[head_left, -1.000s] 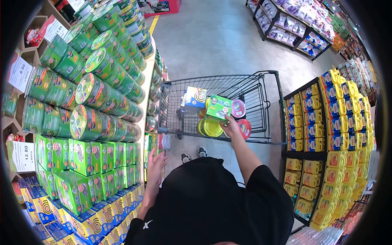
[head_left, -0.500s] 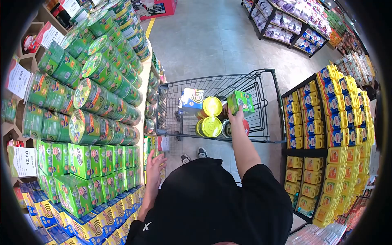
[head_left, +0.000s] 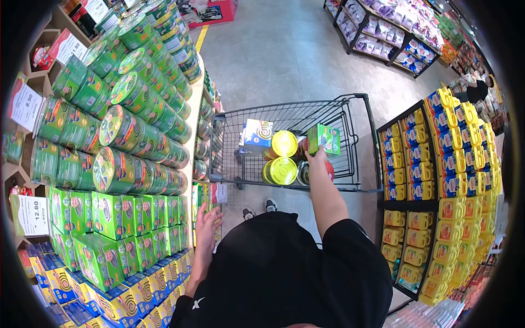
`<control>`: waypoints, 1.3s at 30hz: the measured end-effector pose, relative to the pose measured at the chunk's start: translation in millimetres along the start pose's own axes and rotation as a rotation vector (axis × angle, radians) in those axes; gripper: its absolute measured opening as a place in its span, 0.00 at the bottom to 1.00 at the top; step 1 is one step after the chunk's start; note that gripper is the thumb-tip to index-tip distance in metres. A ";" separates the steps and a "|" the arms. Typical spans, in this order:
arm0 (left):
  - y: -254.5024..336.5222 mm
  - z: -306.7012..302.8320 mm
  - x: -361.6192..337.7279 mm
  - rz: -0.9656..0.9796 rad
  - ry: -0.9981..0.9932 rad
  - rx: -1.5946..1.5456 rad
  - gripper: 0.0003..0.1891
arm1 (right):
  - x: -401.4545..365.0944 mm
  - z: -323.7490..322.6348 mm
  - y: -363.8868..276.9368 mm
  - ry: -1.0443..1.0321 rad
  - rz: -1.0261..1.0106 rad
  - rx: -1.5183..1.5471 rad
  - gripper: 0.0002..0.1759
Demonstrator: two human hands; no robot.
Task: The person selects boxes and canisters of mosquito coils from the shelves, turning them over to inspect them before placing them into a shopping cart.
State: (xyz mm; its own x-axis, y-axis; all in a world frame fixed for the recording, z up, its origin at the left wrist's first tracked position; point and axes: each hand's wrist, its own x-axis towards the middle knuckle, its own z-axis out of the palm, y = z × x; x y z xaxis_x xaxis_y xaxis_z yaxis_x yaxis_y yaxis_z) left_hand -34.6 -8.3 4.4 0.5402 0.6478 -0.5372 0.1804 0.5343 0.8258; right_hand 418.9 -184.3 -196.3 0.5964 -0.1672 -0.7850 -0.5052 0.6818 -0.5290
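below, a smooth grey tiled floor runs under the black wire-mesh shopping cart. your right hand grips the green printed rectangular box inside it, beside round yellow-lidded containers; your left hand, fingers loosely spread, holds nothing.

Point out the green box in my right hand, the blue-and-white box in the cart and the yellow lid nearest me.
Green box [head_left: 330, 139]: head view, on its printed face.
Blue-and-white box [head_left: 254, 146]: head view, on its blue side.
Yellow lid [head_left: 283, 170]: head view, on its top.
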 end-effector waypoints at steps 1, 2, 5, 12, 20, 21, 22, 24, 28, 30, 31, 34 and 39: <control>-0.3 -0.3 0.1 0.006 -0.004 -0.010 0.32 | 6.2 -1.9 -1.4 0.001 0.009 0.000 0.32; -0.5 -1.0 -0.3 0.015 -0.002 -0.024 0.32 | 11.3 -2.1 -2.7 -0.005 0.022 -0.006 0.32; -5.1 -0.8 1.1 0.000 0.019 -0.058 0.33 | 55.7 -18.1 0.1 -0.191 0.057 -0.063 0.24; -7.3 -13.1 -1.0 0.121 0.116 -0.098 0.32 | -21.4 -18.3 -23.9 -0.419 0.034 -0.200 0.25; 51.8 -62.7 -48.0 0.904 0.860 0.084 0.32 | -27.6 23.8 28.5 -0.449 0.305 -0.561 0.22; 71.6 -65.6 -66.4 1.027 0.991 0.189 0.33 | -38.6 28.8 44.7 -0.459 0.293 -0.627 0.23; 90.7 -68.1 -85.0 1.146 1.120 0.299 0.35 | -56.3 32.7 66.7 -0.466 0.281 -0.693 0.24; 113.2 -77.1 -110.3 1.258 1.303 0.400 0.36 | -127.8 38.4 100.2 -0.783 0.307 -0.885 0.28; 120.5 -87.3 -133.8 1.262 1.402 0.413 0.37 | -302.7 48.9 151.6 -1.222 0.146 -1.174 0.33; 117.3 -88.4 -136.2 1.221 1.426 0.421 0.38 | -364.3 54.3 171.6 -1.482 0.084 -1.234 0.34; 115.9 -88.9 -137.8 1.200 1.437 0.427 0.38 | -393.4 55.7 182.5 -1.667 0.005 -1.207 0.34; 114.8 -90.9 -140.6 1.141 1.425 0.375 0.39 | -500.3 61.7 186.1 -2.123 -0.188 -1.099 0.36; 116.4 -92.0 -142.5 1.153 1.413 0.312 0.40 | -619.2 63.1 207.4 -2.547 -0.574 -0.921 0.42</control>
State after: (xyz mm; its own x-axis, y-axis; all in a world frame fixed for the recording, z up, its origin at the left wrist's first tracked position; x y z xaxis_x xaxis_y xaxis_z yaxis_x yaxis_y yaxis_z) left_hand -166.1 11.6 161.3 -0.4846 0.5789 0.6558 0.4818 -0.4490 0.7525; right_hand -15.9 105.6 200.5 -0.3957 0.8052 0.4417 0.1965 0.5441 -0.8157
